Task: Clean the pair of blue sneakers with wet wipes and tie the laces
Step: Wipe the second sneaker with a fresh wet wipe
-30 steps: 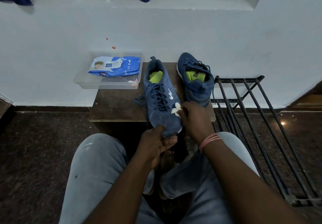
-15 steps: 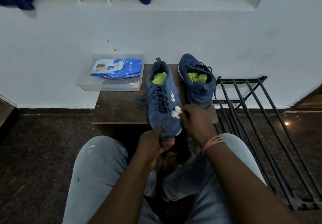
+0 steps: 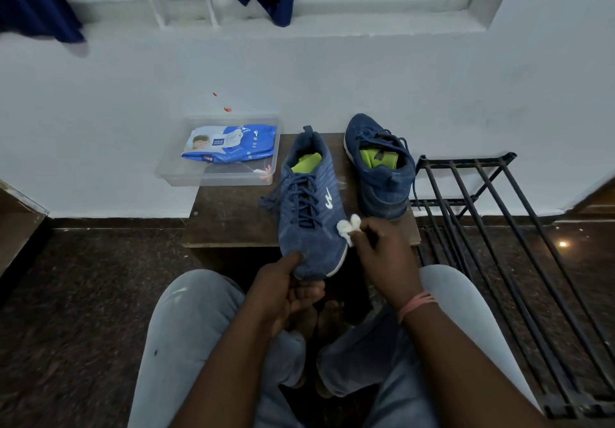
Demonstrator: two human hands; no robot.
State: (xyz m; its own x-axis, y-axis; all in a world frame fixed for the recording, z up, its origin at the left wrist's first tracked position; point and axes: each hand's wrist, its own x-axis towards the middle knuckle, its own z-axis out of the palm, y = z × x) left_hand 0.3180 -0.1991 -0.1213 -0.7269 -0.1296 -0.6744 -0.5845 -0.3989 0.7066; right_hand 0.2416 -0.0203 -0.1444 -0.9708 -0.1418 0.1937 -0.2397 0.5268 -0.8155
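white wall, dark floor, small brown counter (image 3: 233, 221). near sneaker (image 3: 307, 214) overhangs the counter's front edge, far sneaker (image 3: 379, 174) behind it; laces untied on both, so cleaning looks midway, tying left. left hand (image 3: 286, 291) grips the near toe. right hand (image 3: 376, 254) pinches a wadded wet wipe (image 3: 347, 228) against its side.

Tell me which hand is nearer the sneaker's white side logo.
Right. The right hand, pinching a wet wipe, sits just below the logo; the left hand grips the toe, farther away.
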